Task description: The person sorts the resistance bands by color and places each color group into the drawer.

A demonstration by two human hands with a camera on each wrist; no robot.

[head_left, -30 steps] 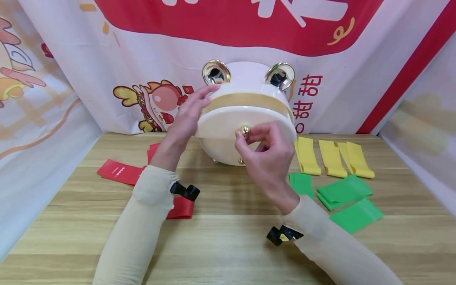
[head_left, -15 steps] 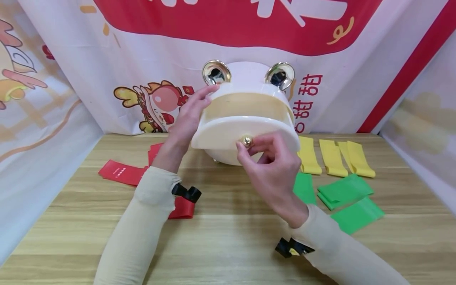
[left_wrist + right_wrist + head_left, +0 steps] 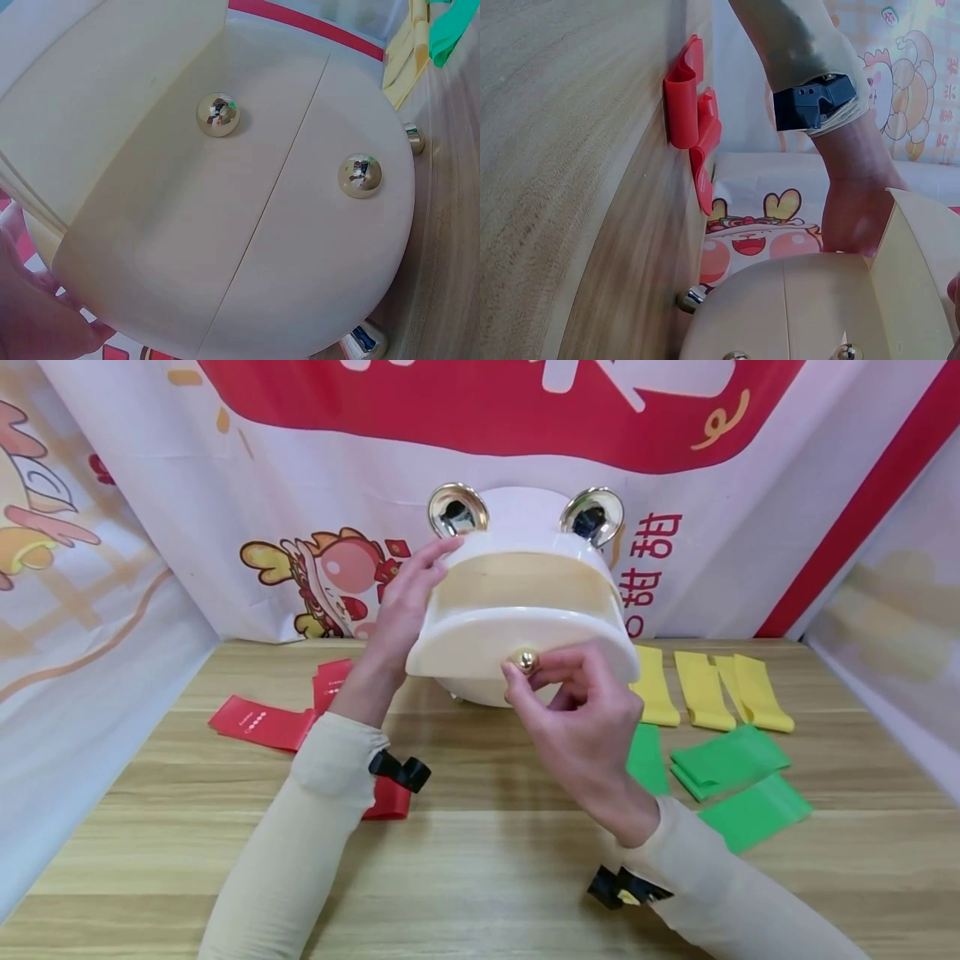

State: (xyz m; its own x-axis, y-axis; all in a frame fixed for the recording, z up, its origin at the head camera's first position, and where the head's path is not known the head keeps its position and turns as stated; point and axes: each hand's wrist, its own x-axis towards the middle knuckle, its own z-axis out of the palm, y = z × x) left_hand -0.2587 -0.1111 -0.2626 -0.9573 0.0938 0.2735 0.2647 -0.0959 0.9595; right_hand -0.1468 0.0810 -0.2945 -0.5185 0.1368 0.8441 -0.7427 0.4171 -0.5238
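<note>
A glossy white rounded drawer box (image 3: 517,514) with two gold-rimmed, eye-like discs on top stands at the back of the table. Its top drawer (image 3: 465,643) juts out toward me, its beige inside (image 3: 525,583) showing above the front. My right hand (image 3: 588,727) pinches that drawer's round gold knob (image 3: 527,661) between thumb and fingers. Against the box's left side rests my left hand (image 3: 405,606), its fingers extended up toward the left disc. Beneath the drawer, the left wrist view shows two lower fronts with an upper knob (image 3: 217,115) and a lower knob (image 3: 360,176).
Red folded strips (image 3: 262,723) lie left of the box, partly behind my left forearm. To the right are yellow strips (image 3: 701,689) and green strips (image 3: 727,760). A printed cloth (image 3: 337,468) hangs right behind the box, and more cloth flanks the wooden table (image 3: 480,877).
My right hand has drawn the top drawer out toward me by its knob, mostly during the first half second. My left hand has stayed at the box's side.
</note>
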